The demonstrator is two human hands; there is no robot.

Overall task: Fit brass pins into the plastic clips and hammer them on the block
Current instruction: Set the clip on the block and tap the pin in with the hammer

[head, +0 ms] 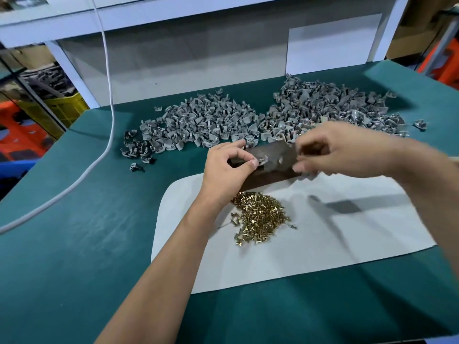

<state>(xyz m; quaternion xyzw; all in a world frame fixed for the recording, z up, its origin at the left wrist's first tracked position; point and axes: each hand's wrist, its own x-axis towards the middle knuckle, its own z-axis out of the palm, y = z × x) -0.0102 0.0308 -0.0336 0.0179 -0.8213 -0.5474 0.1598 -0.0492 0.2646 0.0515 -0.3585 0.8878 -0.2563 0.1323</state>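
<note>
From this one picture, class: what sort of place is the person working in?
Probably a small factory assembly bench. Heaps of identical grey plastic clips lie on a green work mat, a pile of brass pins sits on white sheet, and crates stand behind.

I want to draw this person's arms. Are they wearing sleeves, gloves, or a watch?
No sleeves show: both forearms are bare as far as the picture reaches. The left hand and right hand have no gloves, and no watch, ring or bracelet shows on either. The fingernails on the left hand are short. The right hand is blurred, so small details on it cannot be made out.
</note>
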